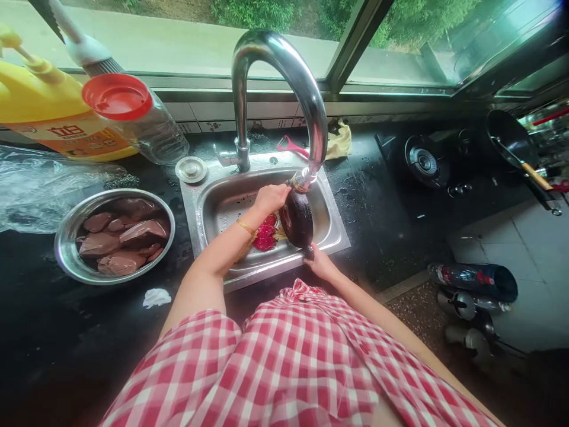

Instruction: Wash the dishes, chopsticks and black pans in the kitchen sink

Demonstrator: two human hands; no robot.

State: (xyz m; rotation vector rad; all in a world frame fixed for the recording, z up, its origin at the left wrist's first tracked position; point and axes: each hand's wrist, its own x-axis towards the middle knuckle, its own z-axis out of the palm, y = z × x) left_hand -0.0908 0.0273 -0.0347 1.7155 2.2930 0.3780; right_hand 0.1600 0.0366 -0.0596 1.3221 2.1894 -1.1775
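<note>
A small dark frying pan is tilted over the right part of the steel sink, its far edge directly under the faucet's mouth. My right hand is closed around its short black handle at the near side. With fingers together, my left hand grips the pan's far rim beside the falling water; its fingertips are partly hidden. Bright red pieces lie on the sink bottom, partly behind my left forearm. The curved chrome faucet arches above both hands.
Left of the sink stands a steel bowl of brownish-red meat pieces in liquid. Behind it are a clear red-lidded jar, a yellow jug and plastic wrap. A pink peeler, yellowish cloth and gas burner sit rightward.
</note>
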